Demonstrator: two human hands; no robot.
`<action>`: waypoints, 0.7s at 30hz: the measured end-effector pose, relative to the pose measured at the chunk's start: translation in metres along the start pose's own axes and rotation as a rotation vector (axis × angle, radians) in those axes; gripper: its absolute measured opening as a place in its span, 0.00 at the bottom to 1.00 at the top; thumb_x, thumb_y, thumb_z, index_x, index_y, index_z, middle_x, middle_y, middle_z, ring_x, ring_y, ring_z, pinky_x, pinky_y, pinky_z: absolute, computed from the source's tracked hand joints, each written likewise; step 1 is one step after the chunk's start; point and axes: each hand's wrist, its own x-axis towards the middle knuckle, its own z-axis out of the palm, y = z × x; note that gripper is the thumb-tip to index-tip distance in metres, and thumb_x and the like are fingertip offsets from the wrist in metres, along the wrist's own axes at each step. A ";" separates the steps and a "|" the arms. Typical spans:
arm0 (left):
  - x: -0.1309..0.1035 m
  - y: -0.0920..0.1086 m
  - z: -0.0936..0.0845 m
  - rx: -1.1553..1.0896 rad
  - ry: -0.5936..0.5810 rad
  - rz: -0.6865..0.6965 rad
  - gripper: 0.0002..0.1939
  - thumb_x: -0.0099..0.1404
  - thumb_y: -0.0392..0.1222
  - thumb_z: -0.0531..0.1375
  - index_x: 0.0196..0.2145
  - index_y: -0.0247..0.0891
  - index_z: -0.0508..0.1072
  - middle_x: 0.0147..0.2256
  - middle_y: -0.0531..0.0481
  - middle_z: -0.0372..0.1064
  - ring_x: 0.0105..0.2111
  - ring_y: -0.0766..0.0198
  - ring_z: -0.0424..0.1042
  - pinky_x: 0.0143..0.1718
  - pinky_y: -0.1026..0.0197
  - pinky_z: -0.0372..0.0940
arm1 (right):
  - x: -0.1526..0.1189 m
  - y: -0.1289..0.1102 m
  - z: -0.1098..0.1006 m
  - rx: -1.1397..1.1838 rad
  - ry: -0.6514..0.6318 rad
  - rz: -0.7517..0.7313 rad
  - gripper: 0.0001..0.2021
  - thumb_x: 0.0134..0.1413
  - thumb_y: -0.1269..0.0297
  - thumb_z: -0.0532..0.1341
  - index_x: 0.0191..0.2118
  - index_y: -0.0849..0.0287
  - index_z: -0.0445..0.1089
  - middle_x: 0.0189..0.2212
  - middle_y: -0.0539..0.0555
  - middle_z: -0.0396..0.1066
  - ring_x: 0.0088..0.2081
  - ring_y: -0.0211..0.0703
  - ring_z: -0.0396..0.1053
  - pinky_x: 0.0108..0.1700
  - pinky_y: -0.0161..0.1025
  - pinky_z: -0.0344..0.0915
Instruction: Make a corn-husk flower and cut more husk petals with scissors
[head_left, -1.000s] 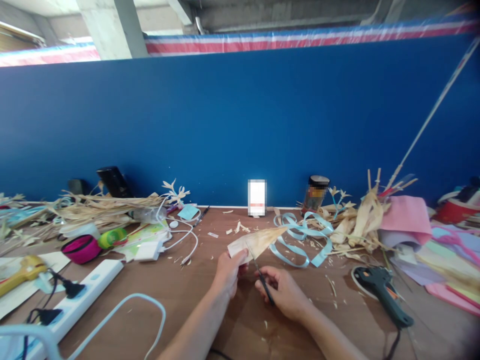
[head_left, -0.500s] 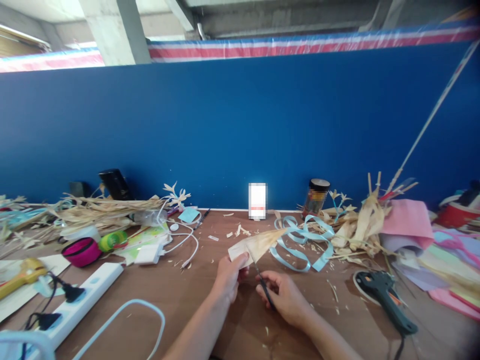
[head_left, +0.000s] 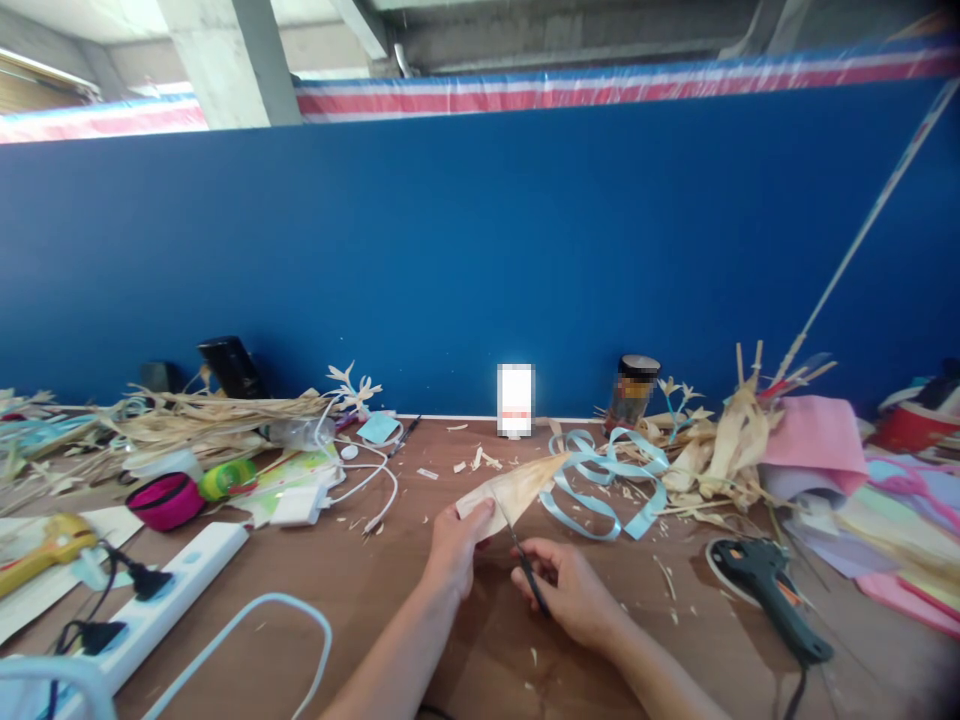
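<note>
A pale dried corn husk (head_left: 525,482), wide at the left and pointed at the right, is pinched at its wide end by my left hand (head_left: 455,548), thumb on top. My right hand (head_left: 561,590) is closed around dark scissors (head_left: 531,572). Their blades reach up to the near edge of the husk, at its middle; how far they are apart is too small to tell. Just behind the husk's tip lies a loose tangle of light blue ribbon (head_left: 611,490). Small husk scraps (head_left: 487,459) are scattered on the brown table (head_left: 360,610).
A dark glue gun (head_left: 769,590) lies to the right, near dried husks (head_left: 731,465) and pink paper (head_left: 814,445). On the left are a white power strip (head_left: 187,595), a yellow glue gun (head_left: 52,555) and cables. A blue partition (head_left: 450,250) stands behind.
My left thumb has shifted slightly on the husk and its fingers sit further underneath. The scissors and my right hand are almost unmoved.
</note>
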 end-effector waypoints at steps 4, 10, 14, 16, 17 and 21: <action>-0.001 0.001 0.001 0.030 -0.017 0.005 0.11 0.45 0.40 0.65 0.27 0.32 0.71 0.21 0.49 0.70 0.19 0.68 0.66 0.19 0.67 0.58 | 0.000 0.002 0.000 0.012 -0.011 -0.006 0.17 0.47 0.55 0.57 0.40 0.62 0.67 0.19 0.47 0.64 0.21 0.34 0.61 0.22 0.29 0.56; -0.002 0.003 0.000 0.028 -0.009 -0.011 0.11 0.45 0.40 0.65 0.27 0.33 0.71 0.22 0.49 0.70 0.20 0.68 0.67 0.21 0.67 0.59 | 0.001 0.002 0.002 0.062 -0.005 0.019 0.17 0.47 0.55 0.57 0.40 0.62 0.67 0.18 0.47 0.63 0.19 0.33 0.60 0.21 0.30 0.56; 0.000 0.001 -0.001 0.014 -0.007 -0.025 0.15 0.43 0.41 0.66 0.29 0.32 0.70 0.23 0.49 0.70 0.22 0.67 0.67 0.22 0.66 0.59 | 0.000 -0.001 0.001 0.063 -0.006 0.031 0.17 0.46 0.54 0.58 0.39 0.62 0.67 0.18 0.46 0.62 0.19 0.33 0.60 0.21 0.29 0.56; 0.001 0.000 -0.001 0.006 -0.020 -0.024 0.15 0.43 0.40 0.66 0.29 0.31 0.70 0.23 0.49 0.70 0.22 0.67 0.67 0.22 0.67 0.59 | 0.000 -0.002 0.001 0.070 -0.007 0.030 0.17 0.46 0.54 0.58 0.39 0.62 0.67 0.17 0.46 0.62 0.19 0.33 0.60 0.21 0.30 0.57; 0.001 0.000 -0.001 0.004 -0.026 -0.021 0.14 0.44 0.40 0.65 0.29 0.31 0.70 0.23 0.49 0.70 0.22 0.67 0.67 0.21 0.67 0.59 | 0.000 -0.002 0.001 0.074 -0.009 0.027 0.17 0.46 0.54 0.58 0.39 0.62 0.67 0.17 0.46 0.63 0.19 0.33 0.60 0.22 0.30 0.57; 0.000 0.001 -0.001 0.008 -0.022 -0.027 0.13 0.45 0.40 0.65 0.29 0.33 0.70 0.24 0.48 0.70 0.22 0.67 0.67 0.22 0.66 0.59 | -0.001 -0.004 0.000 0.079 -0.022 0.022 0.16 0.46 0.55 0.58 0.38 0.62 0.67 0.18 0.47 0.63 0.19 0.33 0.60 0.21 0.30 0.57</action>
